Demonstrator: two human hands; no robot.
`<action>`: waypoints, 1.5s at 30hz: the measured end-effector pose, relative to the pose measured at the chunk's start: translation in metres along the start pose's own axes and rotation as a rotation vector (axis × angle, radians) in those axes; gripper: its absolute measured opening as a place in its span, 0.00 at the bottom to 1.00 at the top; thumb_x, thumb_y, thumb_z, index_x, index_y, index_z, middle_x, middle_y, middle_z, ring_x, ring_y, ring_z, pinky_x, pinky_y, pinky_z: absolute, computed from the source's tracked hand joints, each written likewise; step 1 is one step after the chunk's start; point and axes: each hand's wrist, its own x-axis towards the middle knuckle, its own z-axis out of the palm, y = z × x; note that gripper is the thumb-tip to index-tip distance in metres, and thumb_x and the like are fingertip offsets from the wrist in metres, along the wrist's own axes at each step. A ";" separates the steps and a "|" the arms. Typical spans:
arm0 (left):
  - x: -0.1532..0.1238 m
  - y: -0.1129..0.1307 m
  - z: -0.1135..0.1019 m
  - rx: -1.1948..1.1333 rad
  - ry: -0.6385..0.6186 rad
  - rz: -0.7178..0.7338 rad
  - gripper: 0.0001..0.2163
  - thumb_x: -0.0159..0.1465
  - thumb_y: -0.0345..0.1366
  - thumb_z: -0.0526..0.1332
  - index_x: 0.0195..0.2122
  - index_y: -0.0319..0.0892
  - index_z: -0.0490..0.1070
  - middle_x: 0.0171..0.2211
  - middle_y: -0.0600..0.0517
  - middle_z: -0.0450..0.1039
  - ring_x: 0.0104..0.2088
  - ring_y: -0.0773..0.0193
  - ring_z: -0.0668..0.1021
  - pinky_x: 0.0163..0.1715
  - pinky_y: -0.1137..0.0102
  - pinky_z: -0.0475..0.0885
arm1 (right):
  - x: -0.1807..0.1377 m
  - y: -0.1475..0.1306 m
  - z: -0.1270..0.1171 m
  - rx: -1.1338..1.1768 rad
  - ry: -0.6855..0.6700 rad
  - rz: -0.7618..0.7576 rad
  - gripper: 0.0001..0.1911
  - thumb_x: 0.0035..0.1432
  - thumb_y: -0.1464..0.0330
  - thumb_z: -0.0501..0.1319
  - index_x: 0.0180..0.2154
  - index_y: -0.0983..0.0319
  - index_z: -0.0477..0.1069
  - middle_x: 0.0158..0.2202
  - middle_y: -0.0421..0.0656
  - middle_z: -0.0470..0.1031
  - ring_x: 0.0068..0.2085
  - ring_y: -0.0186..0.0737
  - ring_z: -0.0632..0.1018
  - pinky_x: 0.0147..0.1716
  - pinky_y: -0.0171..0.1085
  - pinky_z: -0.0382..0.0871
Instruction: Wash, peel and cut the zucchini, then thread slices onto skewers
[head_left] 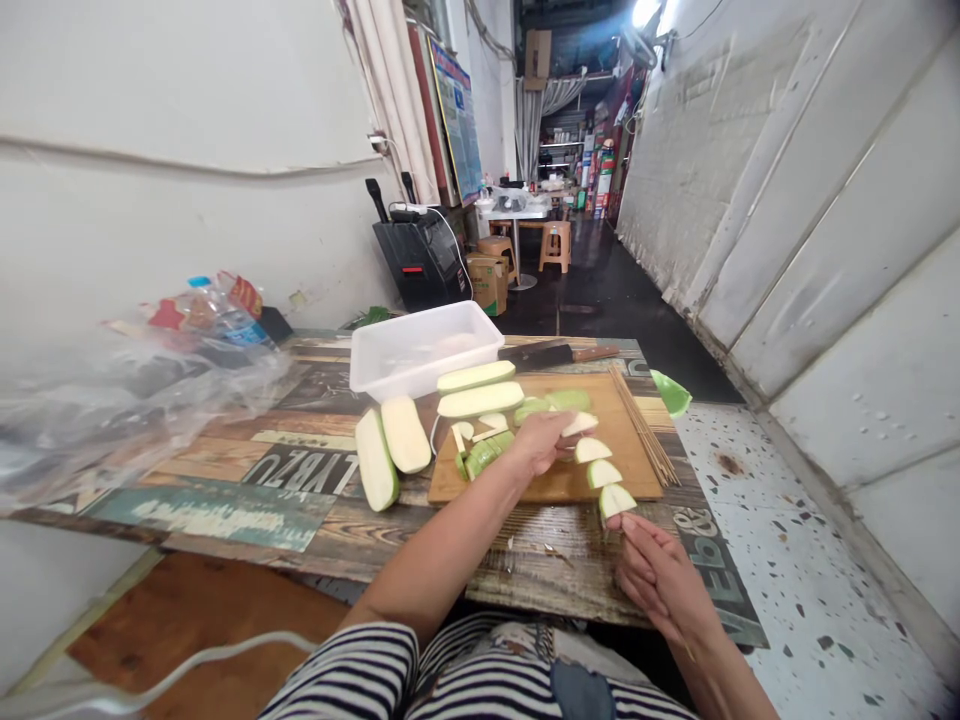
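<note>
My right hand is closed round the near end of a bamboo skewer. Several half-round slices of pale green zucchini sit spaced along it, slanting up and left over the board's right side. At its far end my left hand pinches another zucchini slice; the fingertips are partly hidden. Below lies a wooden cutting board with cut zucchini pieces to the left and more behind my left hand. Loose bamboo skewers lie along the board's right edge.
Behind the board are a cleaver with a wooden handle and a white plastic tub. Halved zucchini lie to the left. Plastic bags and a bottle occupy the table's far left. A green piece shows by the right edge.
</note>
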 end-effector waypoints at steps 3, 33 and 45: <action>0.005 -0.003 -0.003 -0.003 -0.006 0.000 0.09 0.64 0.32 0.57 0.34 0.32 0.74 0.28 0.44 0.78 0.22 0.67 0.77 0.21 0.75 0.70 | 0.001 -0.003 -0.003 -0.306 0.115 -0.184 0.25 0.52 0.48 0.62 0.36 0.64 0.74 0.14 0.33 0.59 0.14 0.29 0.60 0.14 0.30 0.55; 0.005 -0.008 -0.006 -0.015 0.013 0.000 0.05 0.62 0.31 0.60 0.33 0.34 0.73 0.26 0.49 0.75 0.21 0.69 0.75 0.25 0.72 0.72 | 0.005 -0.006 0.002 -0.226 0.068 -0.050 0.26 0.49 0.46 0.61 0.36 0.62 0.73 0.14 0.28 0.46 0.14 0.26 0.49 0.12 0.29 0.46; -0.015 -0.012 -0.008 -0.144 -0.116 0.107 0.11 0.64 0.41 0.59 0.37 0.38 0.73 0.37 0.45 0.77 0.31 0.64 0.78 0.31 0.70 0.73 | 0.012 0.003 -0.018 -0.564 0.185 -0.291 0.26 0.53 0.48 0.60 0.39 0.63 0.78 0.20 0.39 0.70 0.22 0.35 0.70 0.19 0.31 0.63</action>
